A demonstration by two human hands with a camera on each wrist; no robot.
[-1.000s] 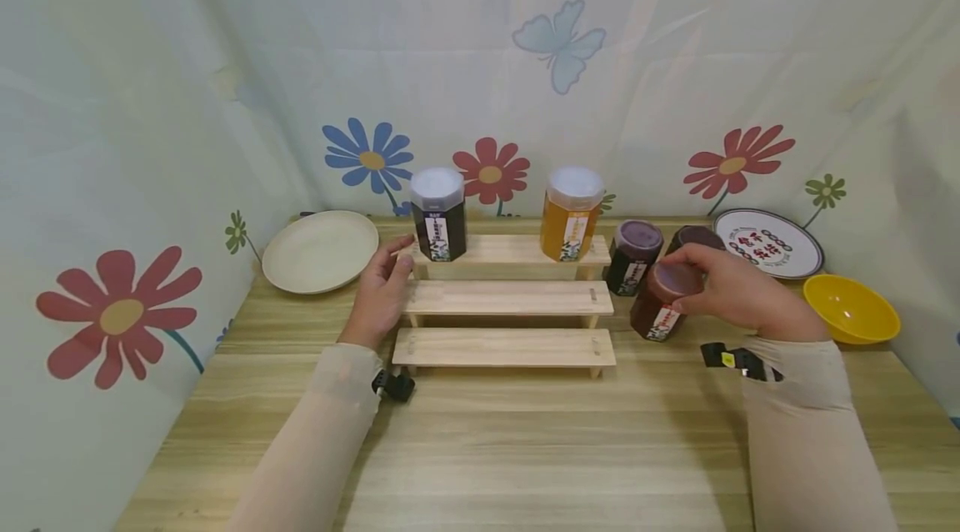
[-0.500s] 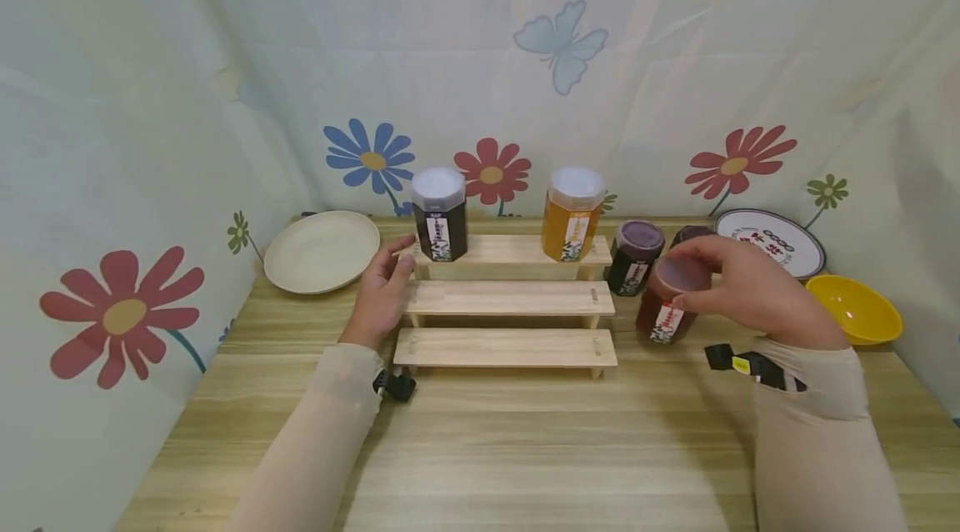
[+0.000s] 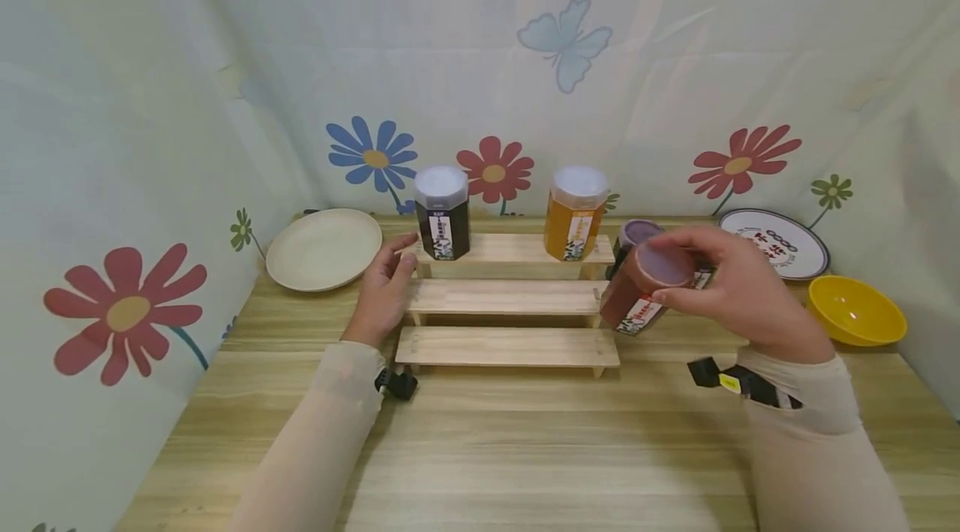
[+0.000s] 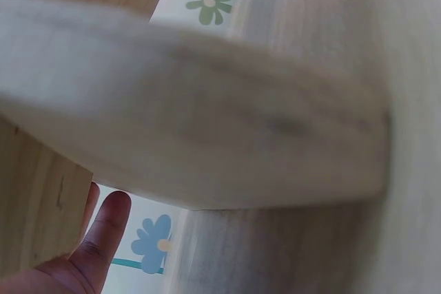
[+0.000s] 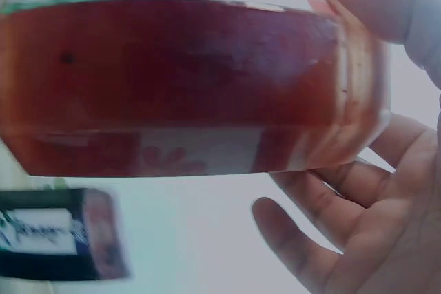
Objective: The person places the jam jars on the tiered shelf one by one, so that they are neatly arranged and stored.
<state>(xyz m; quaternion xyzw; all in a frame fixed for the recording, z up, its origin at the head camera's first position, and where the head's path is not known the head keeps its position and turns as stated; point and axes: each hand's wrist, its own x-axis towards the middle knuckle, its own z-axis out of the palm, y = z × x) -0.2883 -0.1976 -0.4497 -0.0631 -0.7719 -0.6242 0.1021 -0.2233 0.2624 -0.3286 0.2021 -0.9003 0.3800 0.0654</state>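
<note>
By its lid, my right hand (image 3: 738, 286) grips a jar of dark red contents (image 3: 647, 286), which fills much of the right wrist view (image 5: 186, 80). The jar tilts and is raised beside the right end of a three-step wooden rack (image 3: 510, 298). My left hand (image 3: 382, 290) is at the rack's left end, fingertips by the top step; the left wrist view shows its fingers (image 4: 107, 228) fairly straight beside the wood. A black jar (image 3: 444, 219) and an amber jar (image 3: 576, 219), both white-lidded, stand on the top step. Behind the held jar, a purple-lidded dark jar (image 3: 641, 230) is partly hidden.
A cream plate (image 3: 324, 253) lies at the back left of the wooden table (image 3: 510, 457). At the right are a white plate with red print (image 3: 806, 261) and a yellow bowl (image 3: 855, 311). A flowered curtain (image 3: 450, 32) closes off the back and sides.
My right hand has raised the red jar off the table and moved it left toward the rack, tilting it. My left hand has stayed at the rack's left end.
</note>
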